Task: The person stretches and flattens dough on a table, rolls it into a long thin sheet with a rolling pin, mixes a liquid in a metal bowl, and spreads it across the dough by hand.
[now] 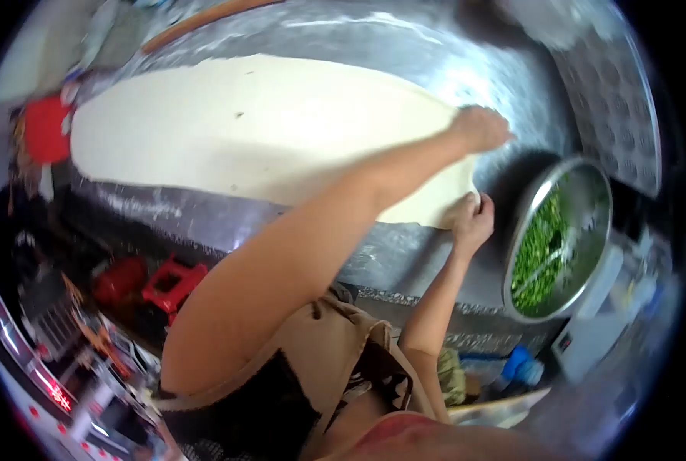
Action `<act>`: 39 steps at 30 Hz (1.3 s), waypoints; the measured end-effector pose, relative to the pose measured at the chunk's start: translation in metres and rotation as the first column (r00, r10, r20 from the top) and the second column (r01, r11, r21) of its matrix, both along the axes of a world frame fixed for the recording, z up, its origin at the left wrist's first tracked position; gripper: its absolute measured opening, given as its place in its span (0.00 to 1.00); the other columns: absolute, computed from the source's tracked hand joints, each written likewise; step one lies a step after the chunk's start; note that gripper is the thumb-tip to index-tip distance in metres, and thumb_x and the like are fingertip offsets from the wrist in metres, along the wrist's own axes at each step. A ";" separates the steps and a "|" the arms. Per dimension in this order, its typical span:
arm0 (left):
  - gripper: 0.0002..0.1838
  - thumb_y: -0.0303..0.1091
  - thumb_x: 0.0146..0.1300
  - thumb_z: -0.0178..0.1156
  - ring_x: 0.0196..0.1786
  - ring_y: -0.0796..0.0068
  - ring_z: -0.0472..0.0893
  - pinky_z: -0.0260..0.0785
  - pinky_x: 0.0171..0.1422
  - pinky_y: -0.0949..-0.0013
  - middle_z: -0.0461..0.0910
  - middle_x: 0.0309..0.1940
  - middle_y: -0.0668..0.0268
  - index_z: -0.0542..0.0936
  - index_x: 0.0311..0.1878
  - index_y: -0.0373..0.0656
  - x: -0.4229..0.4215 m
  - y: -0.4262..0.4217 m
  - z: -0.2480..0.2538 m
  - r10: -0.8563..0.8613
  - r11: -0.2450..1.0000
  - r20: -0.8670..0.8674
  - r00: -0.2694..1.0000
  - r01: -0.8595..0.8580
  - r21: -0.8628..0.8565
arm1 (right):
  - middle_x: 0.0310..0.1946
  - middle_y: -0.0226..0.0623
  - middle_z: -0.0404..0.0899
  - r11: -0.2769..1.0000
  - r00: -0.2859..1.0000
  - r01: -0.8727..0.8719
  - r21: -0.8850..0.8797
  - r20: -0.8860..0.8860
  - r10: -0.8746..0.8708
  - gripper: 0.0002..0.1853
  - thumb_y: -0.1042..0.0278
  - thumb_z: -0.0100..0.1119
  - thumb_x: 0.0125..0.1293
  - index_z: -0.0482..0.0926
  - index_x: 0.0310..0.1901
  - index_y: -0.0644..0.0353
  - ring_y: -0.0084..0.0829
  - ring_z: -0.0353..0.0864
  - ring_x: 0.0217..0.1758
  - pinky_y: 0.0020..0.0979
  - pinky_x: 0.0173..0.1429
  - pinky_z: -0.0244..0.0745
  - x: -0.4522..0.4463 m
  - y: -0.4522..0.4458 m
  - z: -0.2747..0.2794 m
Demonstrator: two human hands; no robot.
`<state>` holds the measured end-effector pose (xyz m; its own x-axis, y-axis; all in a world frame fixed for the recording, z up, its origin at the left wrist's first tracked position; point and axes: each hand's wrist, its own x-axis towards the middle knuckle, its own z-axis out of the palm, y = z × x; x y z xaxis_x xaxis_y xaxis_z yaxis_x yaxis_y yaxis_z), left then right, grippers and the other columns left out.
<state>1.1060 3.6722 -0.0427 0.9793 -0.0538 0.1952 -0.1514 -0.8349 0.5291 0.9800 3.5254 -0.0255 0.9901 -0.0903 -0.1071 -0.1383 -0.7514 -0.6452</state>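
A long, thin sheet of pale dough point(189, 123) lies across the metal worktop, with a few dark specks or small holes in it. My left hand point(481, 129) reaches far across to the right and is closed on the sheet's upper right edge. Nearer my body, my right hand point(473, 223) pinches the lower right corner of the same dough. The fingertips of my left hand are partly hidden. Just right of my hands stands a tilted steel bowl point(518, 230) of chopped greens point(539, 257), with what looks like a spoon handle in it.
A wooden rolling pin point(204, 21) rests at the worktop's point(373, 38) far side. A grey tray with round hollows point(616, 100) stands at the right. Below the left front edge is a red stool point(172, 284). Something red point(47, 129) is beyond the dough's left end.
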 end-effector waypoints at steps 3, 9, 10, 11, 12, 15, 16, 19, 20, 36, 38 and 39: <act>0.22 0.53 0.64 0.53 0.34 0.63 0.84 0.75 0.37 0.59 0.83 0.25 0.63 0.84 0.24 0.47 0.001 0.002 0.003 0.013 0.998 0.113 0.993 -0.020 0.061 | 0.39 0.49 0.82 0.998 0.998 -0.068 0.007 -0.016 0.068 0.23 0.55 0.62 0.62 0.79 0.49 0.69 0.38 0.81 0.41 0.36 0.50 0.75 0.043 0.018 -0.011; 0.26 0.56 0.68 0.48 0.45 0.61 0.80 0.68 0.54 0.56 0.82 0.36 0.60 0.83 0.31 0.44 0.013 0.006 -0.015 0.267 0.892 0.062 0.962 -0.223 -0.393 | 0.37 0.43 0.83 0.836 0.911 0.167 0.522 -0.405 0.071 0.28 0.48 0.55 0.68 0.80 0.44 0.74 0.35 0.81 0.34 0.38 0.42 0.76 0.068 0.054 -0.009; 0.25 0.55 0.68 0.48 0.47 0.59 0.79 0.67 0.55 0.56 0.82 0.36 0.59 0.83 0.32 0.43 0.012 0.013 -0.010 0.219 0.865 -0.015 0.976 -0.201 -0.461 | 0.36 0.49 0.83 0.947 0.958 -0.016 0.321 -0.265 0.106 0.28 0.46 0.52 0.69 0.78 0.44 0.72 0.42 0.82 0.34 0.43 0.41 0.76 0.062 0.053 -0.025; 0.25 0.54 0.68 0.48 0.49 0.58 0.78 0.67 0.57 0.55 0.82 0.37 0.57 0.83 0.33 0.42 0.006 0.024 0.001 0.158 0.831 -0.087 0.984 -0.180 -0.526 | 0.35 0.55 0.82 0.983 0.977 -0.165 0.078 -0.127 0.174 0.28 0.45 0.49 0.70 0.75 0.44 0.70 0.49 0.82 0.34 0.48 0.39 0.76 0.059 0.055 -0.033; 0.25 0.54 0.68 0.48 0.49 0.58 0.78 0.67 0.57 0.55 0.82 0.37 0.57 0.83 0.33 0.42 0.002 0.031 0.009 0.173 0.829 -0.082 0.982 -0.190 -0.527 | 0.35 0.55 0.82 0.981 0.974 -0.180 0.078 -0.122 0.189 0.28 0.45 0.49 0.70 0.75 0.44 0.70 0.49 0.82 0.34 0.48 0.39 0.76 0.049 0.063 -0.026; 0.22 0.51 0.68 0.50 0.53 0.55 0.77 0.67 0.58 0.55 0.81 0.42 0.55 0.82 0.39 0.42 -0.021 0.058 0.024 0.093 0.573 -0.230 0.969 -0.241 -0.783 | 0.34 0.60 0.81 0.796 0.909 -0.340 -0.501 0.043 0.415 0.24 0.49 0.44 0.71 0.72 0.47 0.68 0.55 0.82 0.34 0.53 0.38 0.75 0.031 0.073 -0.010; 0.19 0.49 0.67 0.52 0.53 0.55 0.77 0.67 0.59 0.56 0.80 0.45 0.55 0.81 0.42 0.42 -0.051 0.081 0.039 0.170 0.595 -0.181 0.969 -0.248 -0.765 | 0.32 0.59 0.81 0.773 0.924 -0.305 -0.556 0.022 0.381 0.21 0.52 0.46 0.71 0.71 0.44 0.67 0.57 0.82 0.34 0.54 0.38 0.76 0.045 0.052 -0.006; 0.18 0.46 0.59 0.62 0.57 0.56 0.75 0.63 0.62 0.51 0.78 0.52 0.59 0.80 0.48 0.47 -0.148 0.170 0.038 0.480 0.846 0.204 0.853 -0.389 -0.366 | 0.31 0.61 0.80 0.847 0.971 -0.188 -0.497 0.033 0.235 0.24 0.45 0.47 0.71 0.71 0.39 0.64 0.64 0.78 0.35 0.57 0.35 0.72 0.073 0.012 -0.005; 0.22 0.48 0.56 0.64 0.60 0.55 0.71 0.60 0.64 0.48 0.75 0.55 0.59 0.79 0.51 0.48 -0.195 0.209 0.030 0.603 0.795 0.143 0.785 -0.578 -0.182 | 0.31 0.59 0.80 0.848 0.968 -0.195 -0.493 0.039 0.246 0.24 0.45 0.47 0.71 0.71 0.40 0.63 0.62 0.79 0.35 0.56 0.34 0.71 0.072 0.012 -0.003; 0.37 0.52 0.67 0.44 0.77 0.57 0.47 0.36 0.78 0.47 0.49 0.75 0.54 0.55 0.73 0.40 -0.360 0.299 -0.004 0.831 0.555 -0.133 0.540 -0.822 0.132 | 0.66 0.61 0.60 0.414 0.243 -0.895 -0.168 0.593 0.768 0.36 0.51 0.53 0.66 0.60 0.65 0.73 0.58 0.52 0.73 0.54 0.76 0.43 -0.126 0.398 0.003; 0.37 0.51 0.67 0.45 0.77 0.56 0.48 0.36 0.78 0.49 0.49 0.75 0.53 0.55 0.73 0.39 -0.386 0.326 -0.035 0.756 0.651 -0.089 0.648 -0.759 -0.001 | 0.71 0.59 0.51 0.384 0.299 -0.894 -0.232 0.331 0.895 0.35 0.51 0.49 0.67 0.57 0.70 0.61 0.58 0.46 0.75 0.54 0.76 0.42 -0.200 0.476 0.020; 0.37 0.50 0.66 0.46 0.77 0.56 0.48 0.36 0.79 0.50 0.50 0.75 0.53 0.56 0.73 0.39 -0.412 0.344 -0.037 0.757 0.643 -0.012 0.653 -0.742 0.190 | 0.71 0.59 0.51 0.395 0.304 -0.885 -0.247 0.338 0.891 0.35 0.51 0.49 0.67 0.57 0.70 0.61 0.58 0.46 0.75 0.54 0.76 0.42 -0.216 0.496 0.011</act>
